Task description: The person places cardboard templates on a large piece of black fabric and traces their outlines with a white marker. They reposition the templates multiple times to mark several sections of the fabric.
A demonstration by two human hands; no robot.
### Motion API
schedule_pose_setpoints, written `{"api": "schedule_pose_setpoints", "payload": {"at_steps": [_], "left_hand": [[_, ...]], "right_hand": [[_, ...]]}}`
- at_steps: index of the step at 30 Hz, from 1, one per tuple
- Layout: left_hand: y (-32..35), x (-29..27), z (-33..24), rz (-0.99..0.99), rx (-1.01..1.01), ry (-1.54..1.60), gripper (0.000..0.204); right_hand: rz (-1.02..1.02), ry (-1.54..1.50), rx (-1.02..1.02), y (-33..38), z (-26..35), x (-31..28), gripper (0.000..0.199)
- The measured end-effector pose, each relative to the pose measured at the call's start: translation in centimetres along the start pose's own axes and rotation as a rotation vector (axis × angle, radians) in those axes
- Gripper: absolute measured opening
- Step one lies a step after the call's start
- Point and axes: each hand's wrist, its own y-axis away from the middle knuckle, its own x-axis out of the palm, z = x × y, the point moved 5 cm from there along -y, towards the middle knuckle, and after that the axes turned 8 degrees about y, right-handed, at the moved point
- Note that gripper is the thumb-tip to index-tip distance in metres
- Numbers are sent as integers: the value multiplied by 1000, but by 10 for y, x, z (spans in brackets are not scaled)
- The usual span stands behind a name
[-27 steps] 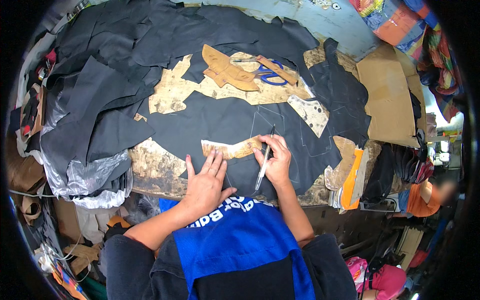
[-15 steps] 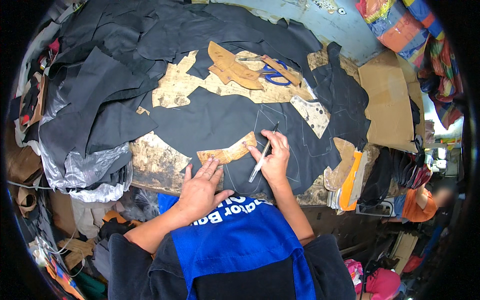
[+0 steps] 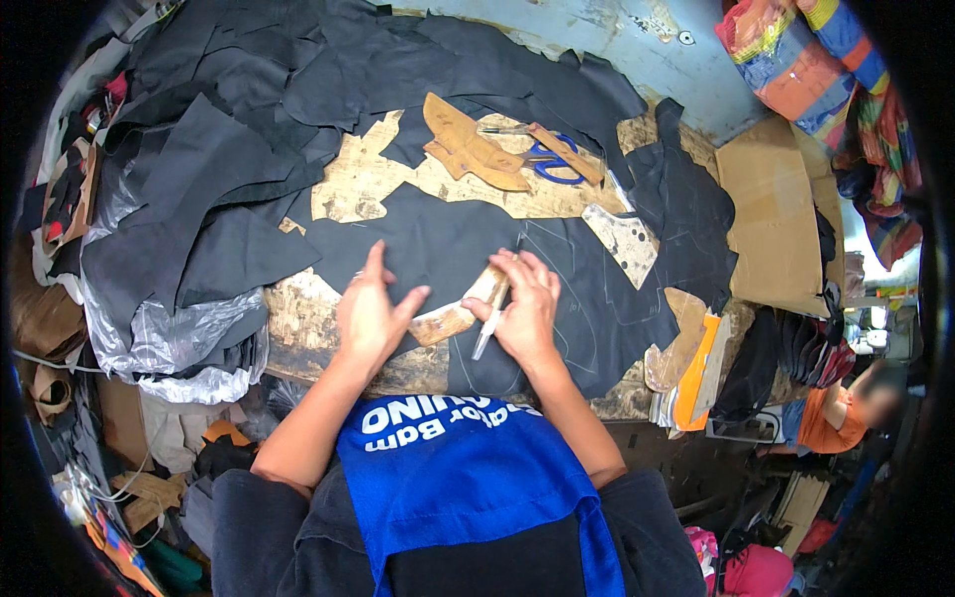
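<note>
A black sheet of leather-like material lies on the worn table, with thin pale outlines drawn on its right part. My left hand is on its near edge, thumb and fingers spread, holding nothing. In my right hand is a clear-barrelled pen, pointing up and away between the fingers. A curved tan pattern piece lies beneath the right fingers, its left end close to my left thumb. The right fingers hide its upper end.
Beyond the sheet lie blue-handled scissors and a brown pattern piece. A spotted white pattern rests to the right. Black material is heaped at left. A cardboard box stands at right; a person in orange is farther off.
My left hand has lifted off the pattern piece and shifted up and left, fingers spreading. My right hand has moved slightly left onto the piece, still with the pen.
</note>
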Motion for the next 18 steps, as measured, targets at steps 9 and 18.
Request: {"api": "schedule_pose_setpoints", "payload": {"at_steps": [9,18], "left_hand": [[-65,-5,-38,4,180,402,49],[-146,-169,52,-387,-209,739,53]], "right_hand": [[-355,-875,426,22,-118,-41,37],[-497,-811,673,52,-177,-48,40]]}}
